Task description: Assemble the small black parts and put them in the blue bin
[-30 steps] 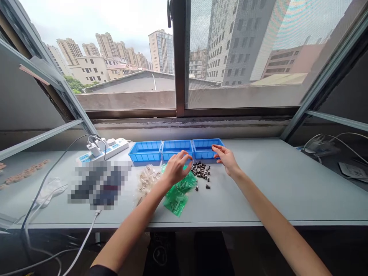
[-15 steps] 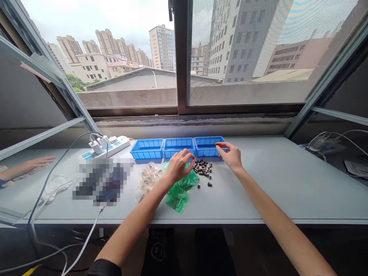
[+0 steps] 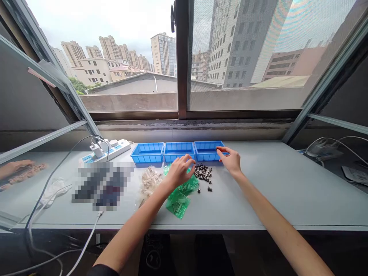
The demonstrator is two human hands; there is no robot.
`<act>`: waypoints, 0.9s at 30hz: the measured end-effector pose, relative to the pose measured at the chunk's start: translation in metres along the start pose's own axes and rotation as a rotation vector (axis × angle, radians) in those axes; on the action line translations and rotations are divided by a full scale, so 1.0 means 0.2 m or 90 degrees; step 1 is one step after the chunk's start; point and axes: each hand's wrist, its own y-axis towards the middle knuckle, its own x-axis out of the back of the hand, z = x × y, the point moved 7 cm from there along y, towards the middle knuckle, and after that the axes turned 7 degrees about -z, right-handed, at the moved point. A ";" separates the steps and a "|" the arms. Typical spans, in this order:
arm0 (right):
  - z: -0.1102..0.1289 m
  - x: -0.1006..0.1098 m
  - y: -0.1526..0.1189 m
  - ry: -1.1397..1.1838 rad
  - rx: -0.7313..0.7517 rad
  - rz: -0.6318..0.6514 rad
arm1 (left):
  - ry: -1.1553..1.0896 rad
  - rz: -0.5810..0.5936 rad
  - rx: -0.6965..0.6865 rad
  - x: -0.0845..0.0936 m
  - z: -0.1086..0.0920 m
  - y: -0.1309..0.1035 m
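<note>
Three blue plastic bins stand end to end: the left bin [image 3: 147, 156], the middle bin [image 3: 175, 156] and the right bin [image 3: 204, 155]. My right hand [image 3: 230, 159] is at the right bin's right end, thumb and fingers closed about its edge near the front corner. Bent over the green bags is my left hand [image 3: 181, 170], with a gap between thumb and fingers and nothing visible in it. Its fingertips are close to the right bin's front left corner. Green plastic bags [image 3: 178, 205] hold small pins. Small dark metal parts [image 3: 203, 172] lie loose beside them.
Clear bags of pale pieces [image 3: 150, 179] lie left of the green ones. A white power strip [image 3: 117, 148] with plugs stands at the back left, near a blurred patch [image 3: 107, 186]. Cables hang over the left front edge. The window [image 3: 129, 57] rises behind the table [image 3: 276, 172].
The whole view has shifted slightly downward in the picture as my head tilts. Both hands keep almost the same places relative to the bins and bags.
</note>
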 end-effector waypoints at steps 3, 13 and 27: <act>0.00 -0.01 0.00 0.009 0.007 0.006 | -0.001 -0.008 -0.024 0.00 0.00 0.00; 0.00 -0.02 0.00 0.008 0.003 0.017 | -0.021 -0.016 -0.047 0.01 0.01 0.01; 0.04 -0.05 -0.03 0.019 0.026 0.059 | 0.010 -0.056 -0.005 0.04 0.02 0.01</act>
